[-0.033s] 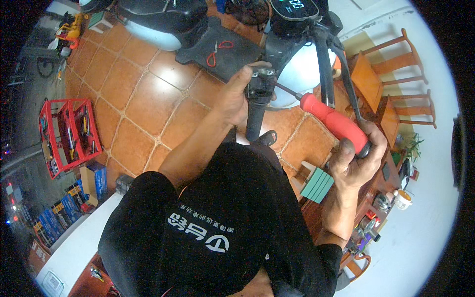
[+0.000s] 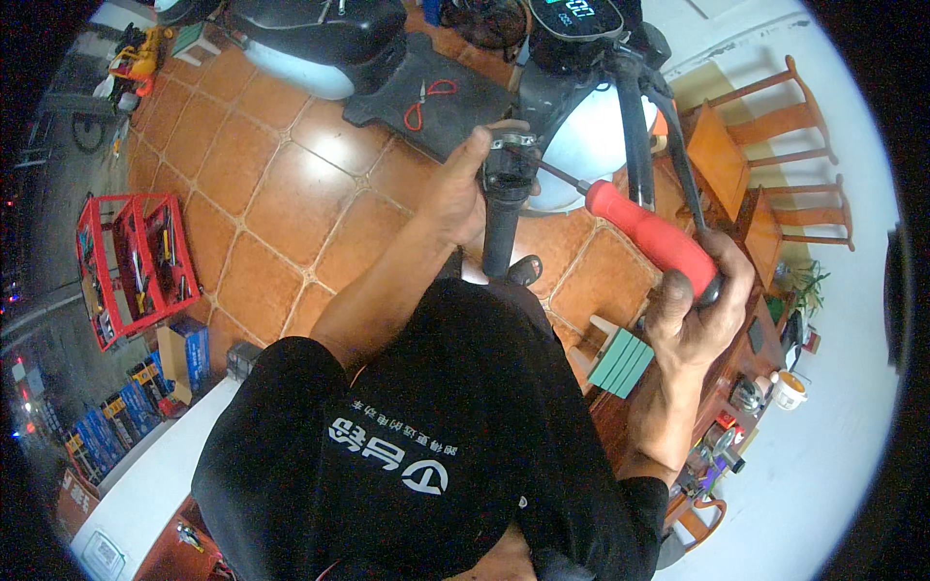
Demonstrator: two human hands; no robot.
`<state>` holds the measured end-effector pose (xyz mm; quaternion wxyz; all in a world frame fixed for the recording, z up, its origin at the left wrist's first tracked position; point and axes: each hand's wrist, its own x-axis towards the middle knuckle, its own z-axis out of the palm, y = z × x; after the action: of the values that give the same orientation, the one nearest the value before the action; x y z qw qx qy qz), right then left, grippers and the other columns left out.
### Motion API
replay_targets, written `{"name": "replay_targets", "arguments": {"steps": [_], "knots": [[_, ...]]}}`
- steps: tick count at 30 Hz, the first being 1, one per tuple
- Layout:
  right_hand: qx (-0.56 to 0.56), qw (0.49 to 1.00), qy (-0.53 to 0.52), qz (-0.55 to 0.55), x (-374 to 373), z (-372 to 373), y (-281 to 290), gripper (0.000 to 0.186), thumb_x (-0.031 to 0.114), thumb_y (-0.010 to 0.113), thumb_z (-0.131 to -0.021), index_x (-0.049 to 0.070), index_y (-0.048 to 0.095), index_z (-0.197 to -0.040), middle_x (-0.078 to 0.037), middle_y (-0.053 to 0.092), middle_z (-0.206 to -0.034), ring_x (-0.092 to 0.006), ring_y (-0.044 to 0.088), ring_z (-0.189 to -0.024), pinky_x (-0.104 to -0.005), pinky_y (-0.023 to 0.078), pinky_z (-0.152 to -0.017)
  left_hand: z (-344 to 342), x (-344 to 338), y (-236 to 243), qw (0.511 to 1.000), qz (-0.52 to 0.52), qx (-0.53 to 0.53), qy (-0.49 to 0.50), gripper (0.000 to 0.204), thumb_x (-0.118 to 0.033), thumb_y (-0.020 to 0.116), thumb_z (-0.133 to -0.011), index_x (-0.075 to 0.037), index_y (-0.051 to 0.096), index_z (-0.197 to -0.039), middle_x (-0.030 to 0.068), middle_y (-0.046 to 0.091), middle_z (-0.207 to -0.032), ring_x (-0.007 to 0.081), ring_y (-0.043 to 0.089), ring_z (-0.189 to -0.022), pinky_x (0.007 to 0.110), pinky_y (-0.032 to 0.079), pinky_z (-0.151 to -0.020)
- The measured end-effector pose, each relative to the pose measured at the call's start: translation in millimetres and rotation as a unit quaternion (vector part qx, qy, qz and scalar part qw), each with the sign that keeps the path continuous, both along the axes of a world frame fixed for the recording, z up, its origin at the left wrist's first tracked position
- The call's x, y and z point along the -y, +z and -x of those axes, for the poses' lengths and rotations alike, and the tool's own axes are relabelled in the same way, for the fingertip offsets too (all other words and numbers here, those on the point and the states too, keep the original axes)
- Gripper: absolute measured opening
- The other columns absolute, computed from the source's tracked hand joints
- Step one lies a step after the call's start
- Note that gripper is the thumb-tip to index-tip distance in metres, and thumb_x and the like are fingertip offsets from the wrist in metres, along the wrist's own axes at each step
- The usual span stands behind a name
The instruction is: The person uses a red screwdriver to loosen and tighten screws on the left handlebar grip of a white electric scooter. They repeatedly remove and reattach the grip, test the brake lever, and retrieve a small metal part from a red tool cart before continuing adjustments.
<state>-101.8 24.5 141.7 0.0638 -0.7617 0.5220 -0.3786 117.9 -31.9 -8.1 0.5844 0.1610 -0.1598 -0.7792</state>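
Observation:
My left hand [image 2: 457, 198] is wrapped round the black housing [image 2: 509, 167] at the top of a ribbed black handlebar grip [image 2: 500, 230], its thumb by a silvery metal clamp [image 2: 511, 141]. From the right, my right hand [image 2: 702, 300] grips the butt of a red-handled screwdriver [image 2: 651, 232], fingers curled over its end. The screwdriver's thin shaft points up and left to the clamp area; whether its tip sits in a screw is too small to tell. Parts of my left fingers are hidden behind the housing.
Ahead stands a scooter with a lit display [image 2: 577, 14] and a black footboard [image 2: 387, 92] bearing red-handled pliers [image 2: 426, 105]. A red tool tray [image 2: 136, 266] lies left on the tiled floor. On the right are a green-topped stool [image 2: 622, 363] and wooden chairs [image 2: 775, 126].
The screwdriver and my right hand have shifted slightly left, and the shaft now reaches further over the clamp area. My left hand keeps its hold.

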Motion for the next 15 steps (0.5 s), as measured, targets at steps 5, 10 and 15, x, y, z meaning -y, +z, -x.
{"name": "replay_targets", "arguments": {"steps": [5,10,15], "knots": [[-0.096,0.995,0.031,0.009,1.1,-3.4,9.5,0.043,0.033,0.07,-0.08,0.002,0.049,-0.102,-0.016,0.062,-0.09,-0.0306,0.063,-0.078,-0.0373,0.051,-0.069,-1.8,1.2,-2.9,1.0,-0.008,0.019,0.008,0.056,-0.051,0.051,-0.089,-0.007,0.049,-0.123,0.012,0.062,-0.099,0.0249,0.064,-0.078,0.035,0.053,-0.065],[0.003,0.993,0.112,0.028,12.4,-0.2,1.3,0.04,0.033,0.066,-0.084,0.003,0.048,-0.104,-0.015,0.061,-0.086,-0.0302,0.064,-0.072,-0.0374,0.051,-0.063,-2.6,3.9,-1.1,1.0,0.001,0.023,0.008,0.059,-0.054,0.052,-0.088,-0.007,0.048,-0.123,0.0119,0.062,-0.099,0.0256,0.064,-0.078,0.035,0.052,-0.062],[-0.086,0.992,0.05,-0.077,4.0,-5.5,26.1,0.041,0.02,0.071,-0.08,0.002,0.046,-0.107,-0.017,0.061,-0.092,-0.0315,0.064,-0.075,-0.0367,0.051,-0.066,-0.9,3.6,-5.1,1.0,-0.017,0.019,-0.004,0.059,-0.055,0.051,-0.088,-0.008,0.048,-0.124,0.0127,0.062,-0.1,0.0258,0.064,-0.078,0.036,0.052,-0.062]]}}
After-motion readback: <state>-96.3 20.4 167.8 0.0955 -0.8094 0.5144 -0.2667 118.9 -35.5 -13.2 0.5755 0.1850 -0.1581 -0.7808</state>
